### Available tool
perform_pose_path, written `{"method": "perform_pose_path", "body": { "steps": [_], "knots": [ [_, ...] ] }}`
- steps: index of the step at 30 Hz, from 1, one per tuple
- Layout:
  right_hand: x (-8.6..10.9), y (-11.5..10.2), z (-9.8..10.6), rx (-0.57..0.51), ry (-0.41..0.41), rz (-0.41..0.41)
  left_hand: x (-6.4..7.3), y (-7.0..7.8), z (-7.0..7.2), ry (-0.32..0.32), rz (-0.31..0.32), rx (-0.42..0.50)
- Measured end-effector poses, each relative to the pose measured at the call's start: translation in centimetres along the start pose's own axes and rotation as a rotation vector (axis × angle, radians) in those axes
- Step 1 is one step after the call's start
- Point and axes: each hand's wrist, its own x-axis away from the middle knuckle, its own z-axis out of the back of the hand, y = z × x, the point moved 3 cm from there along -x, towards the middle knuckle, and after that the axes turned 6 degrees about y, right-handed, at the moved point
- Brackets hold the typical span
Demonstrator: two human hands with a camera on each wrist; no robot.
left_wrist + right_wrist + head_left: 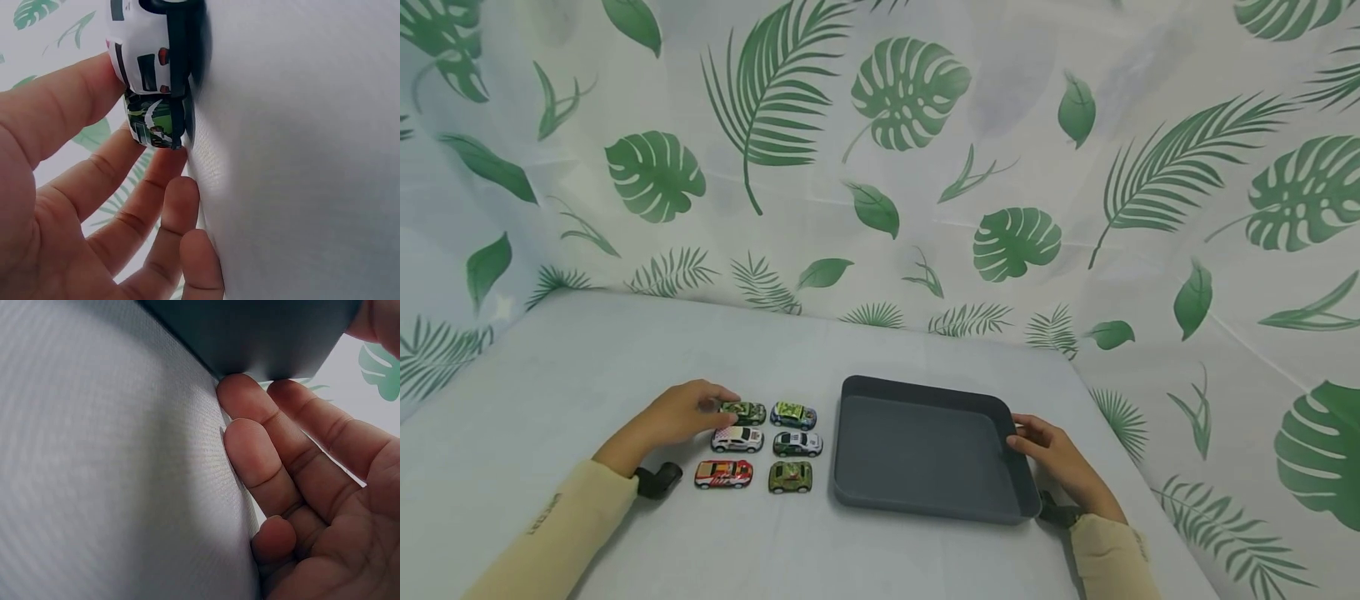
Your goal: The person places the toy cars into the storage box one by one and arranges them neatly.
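My left hand [679,414] reaches over the green camouflage toy car [751,412] at the back left of a group, pinching it between thumb and fingers. Right beside it stands a white toy car [737,440]; in the left wrist view the thumb [75,100] overlaps this white car's roof. A dark grey rectangular tray [925,458] lies flat to the right of the cars. At its right wall, my right hand [1063,467] grips the edge, with the thumb over the rim and fingertips [244,397] against the outer wall.
More toy cars stand in two columns: a red one [723,474], a blue-green one [793,416], a white-and-green one [797,444] and an olive camouflage one [790,477]. White cloth covers the table [700,550]. A leaf-print curtain [940,192] rises behind and at the sides.
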Motion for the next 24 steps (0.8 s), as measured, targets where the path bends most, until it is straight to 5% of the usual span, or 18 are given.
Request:
{"method": "perform_pose_path", "body": {
  "steps": [12, 24],
  "knots": [
    [-0.07, 0.02, 0.11, 0.006, -0.002, 0.003, 0.14, 0.26, 0.12, 0.021, 0.013, -0.005],
    [-0.19, 0.15, 0.13, 0.005, 0.003, -0.004, 0.5, 0.47, 0.67, 0.074, -0.084, -0.004]
  ]
}}
